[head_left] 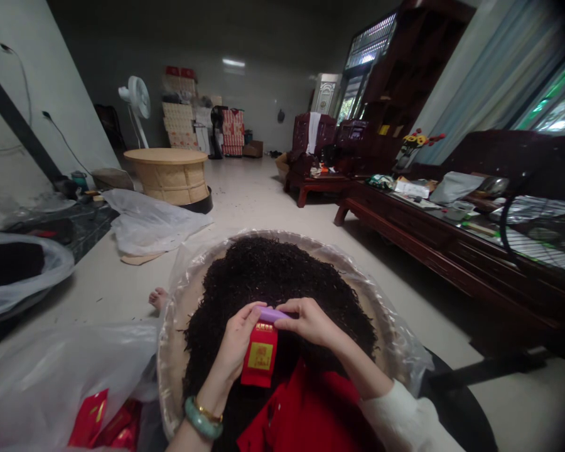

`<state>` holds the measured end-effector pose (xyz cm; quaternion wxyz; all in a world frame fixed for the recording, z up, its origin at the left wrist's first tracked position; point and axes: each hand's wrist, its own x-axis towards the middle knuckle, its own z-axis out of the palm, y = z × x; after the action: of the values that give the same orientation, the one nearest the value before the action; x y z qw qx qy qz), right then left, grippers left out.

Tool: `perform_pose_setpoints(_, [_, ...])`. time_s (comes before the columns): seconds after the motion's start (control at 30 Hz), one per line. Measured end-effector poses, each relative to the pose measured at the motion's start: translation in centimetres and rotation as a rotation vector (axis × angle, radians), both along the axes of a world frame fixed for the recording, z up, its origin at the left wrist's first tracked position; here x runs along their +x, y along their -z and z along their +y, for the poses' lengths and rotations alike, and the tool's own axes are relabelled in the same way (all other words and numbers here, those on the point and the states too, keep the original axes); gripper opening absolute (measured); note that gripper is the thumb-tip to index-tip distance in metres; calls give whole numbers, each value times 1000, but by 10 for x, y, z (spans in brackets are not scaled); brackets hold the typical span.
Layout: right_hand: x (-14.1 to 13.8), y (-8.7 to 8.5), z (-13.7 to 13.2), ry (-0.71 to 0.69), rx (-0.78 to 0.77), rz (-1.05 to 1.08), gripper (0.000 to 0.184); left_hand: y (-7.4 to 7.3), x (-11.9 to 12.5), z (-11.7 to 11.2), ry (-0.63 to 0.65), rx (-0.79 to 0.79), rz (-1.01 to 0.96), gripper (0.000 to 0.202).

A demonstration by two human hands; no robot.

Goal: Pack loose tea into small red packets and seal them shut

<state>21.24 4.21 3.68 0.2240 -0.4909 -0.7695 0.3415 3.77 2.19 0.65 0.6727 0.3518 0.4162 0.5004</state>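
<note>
A small red packet (260,363) with a gold label stands upright in front of me, above dark, twisted dry tea leaves (282,270). Across its top edge lies a purple bag clip (270,314). My left hand (238,339) is closed round the packet's upper left side, its thumb and fingertips at the clip's left end. The fingers of my right hand (308,320) pinch the clip from the right. The leaves fill a wide round basket (169,383) lined with clear plastic. Red cloth (311,408) lies at the near side, below my right forearm.
At lower left, a clear plastic bag (32,376) holds several red packets (90,417). A lined tub (59,267) of dark leaves stands further left. Beyond are a round woven drum (169,179) and a plastic sheet (153,220). A long wooden table (405,216) runs along the right.
</note>
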Motion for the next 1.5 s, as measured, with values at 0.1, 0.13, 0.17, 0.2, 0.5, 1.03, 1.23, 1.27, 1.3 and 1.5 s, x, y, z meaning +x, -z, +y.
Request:
perform_pose_setpoints(0.1, [0, -1, 0, 7, 0, -13, 21, 1, 0, 0, -9, 8, -3, 54])
perform_pose_setpoints(0.13, [0, -1, 0, 9, 0, -14, 20, 1, 1, 0, -11, 8, -2, 54])
perform_pose_setpoints(0.17, [0, -1, 0, 10, 1, -13, 20, 1, 1, 0, -10, 7, -2, 54])
perform_pose_setpoints(0.2, [0, 0, 0, 10, 3, -11, 20, 2, 1, 0, -9, 6, -3, 54])
perform_pose_setpoints(0.5, [1, 2, 0, 14, 4, -15, 22, 1, 1, 1, 9, -28, 9, 58])
perform_pose_setpoints(1.03, [63, 14, 9, 182, -189, -131, 44, 10, -3, 0, 37, -44, 63, 47])
perform_pose_setpoints(1.23, [17, 18, 0, 221, 47, 66, 37, 14, 4, -1, 48, -21, 97, 49])
perform_pose_setpoints(1.27, [7, 19, -1, 187, 37, 124, 34, 15, 5, -1, 50, -1, 103, 49])
perform_pose_setpoints(1.3, [-2, 19, -2, 180, 30, 162, 27, 15, 6, -1, 46, 23, 114, 47])
perform_pose_setpoints(1.5, [-22, 26, -5, 206, -65, 252, 11, 15, 3, -1, -30, 127, 211, 39])
